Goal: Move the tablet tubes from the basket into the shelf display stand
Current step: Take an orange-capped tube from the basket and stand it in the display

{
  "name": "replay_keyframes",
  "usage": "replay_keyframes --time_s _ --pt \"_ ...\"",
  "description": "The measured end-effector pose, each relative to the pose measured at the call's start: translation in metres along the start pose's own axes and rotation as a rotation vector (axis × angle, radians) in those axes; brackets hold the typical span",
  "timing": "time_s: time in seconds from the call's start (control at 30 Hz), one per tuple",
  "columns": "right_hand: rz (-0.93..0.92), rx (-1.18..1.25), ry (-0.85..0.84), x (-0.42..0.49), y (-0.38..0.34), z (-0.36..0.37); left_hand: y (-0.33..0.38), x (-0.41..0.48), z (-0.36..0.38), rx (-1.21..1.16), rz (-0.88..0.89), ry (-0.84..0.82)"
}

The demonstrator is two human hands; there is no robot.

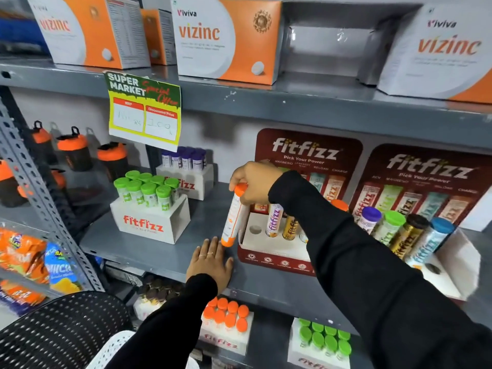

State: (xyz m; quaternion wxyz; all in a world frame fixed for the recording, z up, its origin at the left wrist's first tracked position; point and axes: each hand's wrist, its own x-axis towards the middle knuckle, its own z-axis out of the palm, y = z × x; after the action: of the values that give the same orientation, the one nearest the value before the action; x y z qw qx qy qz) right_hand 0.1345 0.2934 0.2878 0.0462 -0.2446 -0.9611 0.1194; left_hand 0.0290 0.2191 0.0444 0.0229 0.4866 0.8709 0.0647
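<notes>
Right hand (255,182) grips an orange-capped tube (234,214) by its top, fingers closed around the cap, holding it nearly upright with the lower end tilted slightly left. The tube hangs just outside the left wall of the red-and-white stand (266,251), its bottom close above the grey shelf (159,251) and not in any hole. An empty round hole (255,229) shows at the stand's front left; beside it a purple-lettered tube (274,221) and a gold tube (290,226) already stand in their holes, and more are hidden behind the black sleeve. Left hand (210,265) lies open and flat, palm down on the shelf edge, fingertips just beside the tube's lower end, holding nothing. A black perforated basket (61,331) sits at the lower left corner; what it holds cannot be seen. To the right, a second stand (452,265) carries purple-, green-, dark- and blue-capped tubes, leaning.
</notes>
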Motion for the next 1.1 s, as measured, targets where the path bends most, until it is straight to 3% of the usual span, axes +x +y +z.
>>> replay_keyframes --time_s 0.33,0.67,0.87,1.1 --pt "0.044 0.147 0.11 -0.009 0.024 -0.019 0.001 0.0 -0.001 0.026 -0.007 -0.026" --pt "0.118 0.186 0.09 -0.043 0.05 -0.035 0.026 -0.029 0.007 -0.134 -0.028 0.137" --pt "0.123 0.2 0.09 -0.087 0.07 -0.05 0.08 -0.059 0.009 -0.106 0.391 0.322" --pt "0.212 0.291 0.003 -0.146 0.115 -0.062 0.16 -0.061 0.013 0.016 0.852 0.206"
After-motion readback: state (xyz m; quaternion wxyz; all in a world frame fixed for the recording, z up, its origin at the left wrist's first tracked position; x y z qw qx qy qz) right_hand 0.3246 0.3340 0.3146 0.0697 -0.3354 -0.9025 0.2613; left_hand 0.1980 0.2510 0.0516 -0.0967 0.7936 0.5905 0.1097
